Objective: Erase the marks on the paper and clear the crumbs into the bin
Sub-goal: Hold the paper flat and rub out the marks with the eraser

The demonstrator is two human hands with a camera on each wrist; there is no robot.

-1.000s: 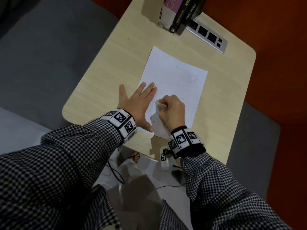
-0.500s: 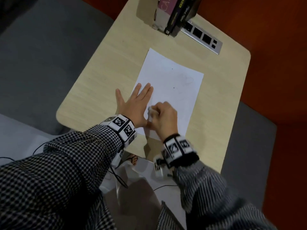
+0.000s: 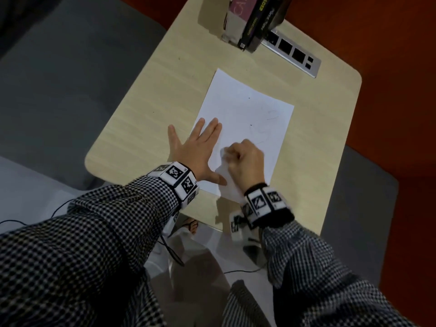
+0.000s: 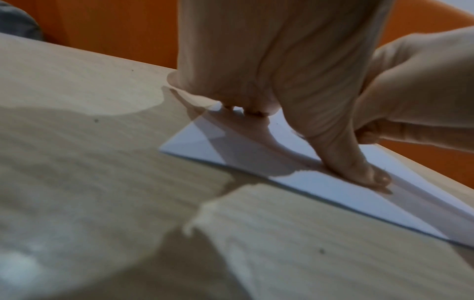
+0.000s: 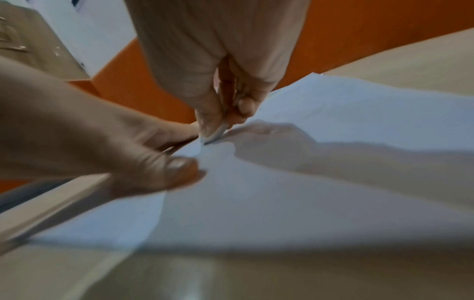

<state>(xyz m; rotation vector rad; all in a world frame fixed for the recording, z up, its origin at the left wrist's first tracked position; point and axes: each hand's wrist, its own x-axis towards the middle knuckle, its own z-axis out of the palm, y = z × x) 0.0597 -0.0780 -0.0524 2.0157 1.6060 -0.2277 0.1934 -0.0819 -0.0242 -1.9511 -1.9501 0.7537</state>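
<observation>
A white sheet of paper [image 3: 247,128] is lying flat on a light wooden table [image 3: 146,109], turned at a slight angle to the near edge, with faint pencil marks [image 3: 271,115] showing on its right half and a couple of tiny dark specks near its middle. The left hand [image 3: 195,149] is lying flat with its fingers straight and spread, pressing down the near left part of the sheet; the fingertips are resting on the paper and the thumb [image 4: 359,168] is pressing on it close to the near edge, while the little finger is reaching out over bare table. The hand is holding nothing, only pinning the sheet. The right hand [image 3: 245,161] is sitting just beside it, touching or almost touching the left thumb, with its fingers curled into a loose fist. From the right wrist view its thumb and fingertips are pinching a small pale eraser [image 5: 214,135] whose tip is pressing against the paper near the sheet's near middle. A crumpled white tissue or cloth [image 3: 227,182] is also showing under the heel of this hand, over the near corner of the sheet. At the far edge of the table a few books [image 3: 254,17] are standing beside a silver socket strip [image 3: 292,54]. Both arms are wearing checked sleeves [image 3: 94,232] and wristbands with black and white markers [image 3: 178,178].
</observation>
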